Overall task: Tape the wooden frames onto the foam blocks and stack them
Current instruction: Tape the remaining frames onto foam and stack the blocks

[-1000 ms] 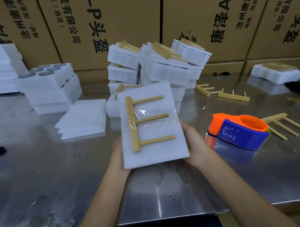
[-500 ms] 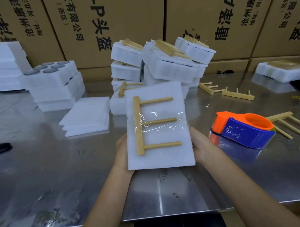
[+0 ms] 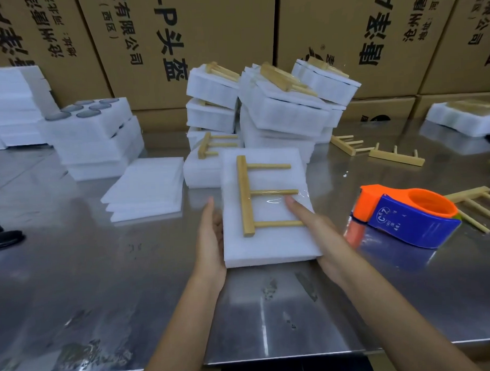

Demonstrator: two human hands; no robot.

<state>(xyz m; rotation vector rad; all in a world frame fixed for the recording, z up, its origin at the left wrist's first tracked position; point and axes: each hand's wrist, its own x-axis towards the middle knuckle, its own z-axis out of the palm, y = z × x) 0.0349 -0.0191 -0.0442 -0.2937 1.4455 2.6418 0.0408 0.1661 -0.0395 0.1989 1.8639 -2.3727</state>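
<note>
At the far left edge of the steel table (image 3: 74,274) a dark object (image 3: 4,239) is cut off and too dim to identify, and a pile of white foam (image 3: 10,107) behind it also runs out of view. Near it, foam trays (image 3: 97,135) hold grey discs whose nature is unclear, with thin foam sheets (image 3: 146,186) lying beside them.

Centre, the left hand (image 3: 212,242) lies flat with straight fingers against the left edge of the foam block (image 3: 268,240); its palm side is hidden. On the block lies a wooden frame (image 3: 248,196), a clear strip of tape (image 3: 277,196) over its middle prong. The right hand (image 3: 317,232) has one straight finger pressing the tape, and its other fingers are hidden under the block's right edge.

Behind stand leaning stacks of finished blocks (image 3: 277,112). To the right sits an orange and blue tape dispenser (image 3: 406,218) marked "CZ", loose frames (image 3: 395,156) beyond it. Another foam piece (image 3: 463,116) is cut off at the far right. Cardboard boxes (image 3: 233,33) along the back carry large Chinese print, partly cropped
</note>
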